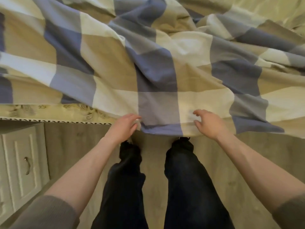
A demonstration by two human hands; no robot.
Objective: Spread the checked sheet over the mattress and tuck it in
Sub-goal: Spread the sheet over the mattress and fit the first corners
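The checked sheet, in blue, tan and cream squares, lies rumpled over the mattress and hangs over its near edge in front of me. A strip of the patterned mattress shows bare at the left. My left hand is at the sheet's hanging edge, fingers spread and touching the cloth without a clear grip. Just right of it, my right hand hovers over the sheet's edge with fingers apart, holding nothing.
A white cabinet with a metal handle stands at the left beside the bed. My legs in dark trousers stand on the light wood floor close to the bed's edge.
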